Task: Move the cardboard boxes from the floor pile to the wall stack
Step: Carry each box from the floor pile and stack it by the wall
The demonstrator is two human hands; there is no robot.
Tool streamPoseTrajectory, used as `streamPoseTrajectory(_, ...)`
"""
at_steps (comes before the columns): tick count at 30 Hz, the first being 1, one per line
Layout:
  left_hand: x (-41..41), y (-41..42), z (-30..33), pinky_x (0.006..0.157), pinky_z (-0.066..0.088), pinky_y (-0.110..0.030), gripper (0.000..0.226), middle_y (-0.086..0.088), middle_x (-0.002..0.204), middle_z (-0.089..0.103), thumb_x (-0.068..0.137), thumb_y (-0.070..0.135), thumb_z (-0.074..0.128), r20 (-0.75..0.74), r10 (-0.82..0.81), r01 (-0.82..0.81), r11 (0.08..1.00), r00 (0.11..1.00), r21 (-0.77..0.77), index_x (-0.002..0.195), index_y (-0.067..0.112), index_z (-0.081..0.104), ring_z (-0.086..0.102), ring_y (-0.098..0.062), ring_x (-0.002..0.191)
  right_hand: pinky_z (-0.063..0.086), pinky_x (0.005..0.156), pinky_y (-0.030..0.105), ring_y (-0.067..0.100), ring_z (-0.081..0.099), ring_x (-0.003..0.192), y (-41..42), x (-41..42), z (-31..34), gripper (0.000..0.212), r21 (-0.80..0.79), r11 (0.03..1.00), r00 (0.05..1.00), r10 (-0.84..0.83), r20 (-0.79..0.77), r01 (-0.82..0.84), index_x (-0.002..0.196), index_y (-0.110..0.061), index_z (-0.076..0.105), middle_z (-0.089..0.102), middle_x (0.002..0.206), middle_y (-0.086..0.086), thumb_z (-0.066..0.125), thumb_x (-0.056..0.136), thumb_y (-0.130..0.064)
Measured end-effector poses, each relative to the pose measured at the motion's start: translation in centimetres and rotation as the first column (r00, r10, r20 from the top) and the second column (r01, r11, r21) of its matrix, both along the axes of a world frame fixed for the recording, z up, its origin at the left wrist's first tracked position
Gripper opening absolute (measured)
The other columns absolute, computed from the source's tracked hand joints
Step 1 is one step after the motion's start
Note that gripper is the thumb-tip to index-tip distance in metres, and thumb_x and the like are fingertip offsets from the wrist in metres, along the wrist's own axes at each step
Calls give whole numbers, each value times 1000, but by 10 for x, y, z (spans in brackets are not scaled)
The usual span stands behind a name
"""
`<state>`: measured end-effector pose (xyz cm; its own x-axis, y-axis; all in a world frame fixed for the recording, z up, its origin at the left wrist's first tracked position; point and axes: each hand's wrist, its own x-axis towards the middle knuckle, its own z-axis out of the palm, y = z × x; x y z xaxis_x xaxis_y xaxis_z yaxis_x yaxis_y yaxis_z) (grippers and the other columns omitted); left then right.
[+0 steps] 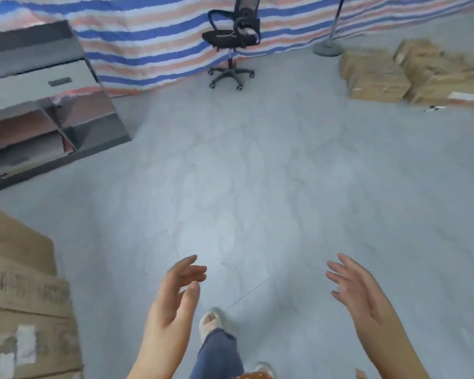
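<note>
Floor (244, 165): pale grey tile filled most of the frame, bare through the middle, its joint lines faint and blurred.
Striped sheet (148, 45): blue, white and pink bands hung across the top of the frame; its upper part was cut off.
Cabinet (39, 99): a grey and white unit with drawers and open shelves stood at the upper left, smeared by blur, its left side out of frame.
Near boxes (25, 296): cardboard boxes stacked at the lower left, touching one another, cut off by the left and bottom edges; print and white labels on them were too blurred to read.
Far boxes (411, 75): more cardboard boxes lay on the floor at the upper right, packed side by side, running off the right edge; I could not tell how many.
Office chair (231, 36): black, on castors, at top centre before the sheet; its backrest top was cropped.
Stand base (328, 47): a round grey base with a pole, just left of the far boxes.
Left hand (173, 302): held out at lower centre, palm turned inward, fingers loosely spread, empty.
Right hand (359, 294): at lower right, palm facing the left one, fingers spread, empty; well apart from every box.
Leg (219, 354): blue denim, between the forearms.
Slipper (210, 322): pale and indistinct.
</note>
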<state>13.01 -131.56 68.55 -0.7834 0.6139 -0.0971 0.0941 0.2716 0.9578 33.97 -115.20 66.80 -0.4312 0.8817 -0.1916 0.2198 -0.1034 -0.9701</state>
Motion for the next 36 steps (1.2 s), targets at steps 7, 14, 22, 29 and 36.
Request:
streamPoseTrajectory(7,-32,121,-10,86,51,-35,38,11,107,68,94,-2,44,-7,-229,229,973,974,9,114,28,57,65,-7,98,45,98,46,3,63,106,65,-10,-13,41,-22,975,972,-219,80,222,120,-35,56,67,112,-21,49,95,-4)
streamPoseTrajectory(14,-114,262,12,87,50,-36,42,10,106,68,94,-5,43,-84,-359,365,928,929,68,114,29,58,65,-7,98,45,99,46,4,64,104,178,-76,5,41,25,921,921,-390,20,389,118,-36,57,68,113,-17,47,95,-3)
streamPoseTrajectory(22,-177,385,9,89,49,-44,42,9,105,69,94,-7,42,-76,-413,416,909,907,26,114,26,59,66,-7,95,49,90,34,3,65,101,279,-109,5,41,11,873,873,-487,-15,487,117,-35,58,69,112,-12,46,96,-2)
streamPoseTrajectory(29,-165,514,-5,88,47,-36,43,9,106,69,94,-7,43,-47,-468,469,883,882,-5,113,28,59,65,-6,96,54,76,18,3,67,93,386,-83,-16,36,-51,810,810,-586,-14,584,121,-15,57,66,114,3,40,96,5)
streamPoseTrajectory(36,-114,674,7,92,47,-42,39,9,106,69,95,-1,42,-70,-445,450,888,893,99,115,28,59,63,-9,102,55,80,23,4,67,96,557,-43,-1,36,7,837,836,-547,-38,548,117,-25,59,68,114,-3,43,97,0)
